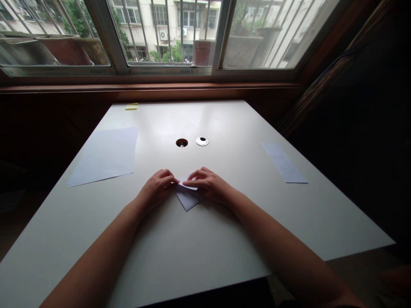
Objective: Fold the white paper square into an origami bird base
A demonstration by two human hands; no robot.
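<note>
Pinching opposite sides of the folded paper (186, 198), your left grip (160, 183) and right grip (208, 184) are closed on it, its free corner pointing towards you between them

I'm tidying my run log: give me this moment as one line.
left hand: on folded paper | right hand: on folded paper | large sheet: left on table | paper strip: right on table

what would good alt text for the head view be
A person's left hand and right hand hold a small folded paper on a white table. A larger sheet lies left, a paper strip right.
</note>
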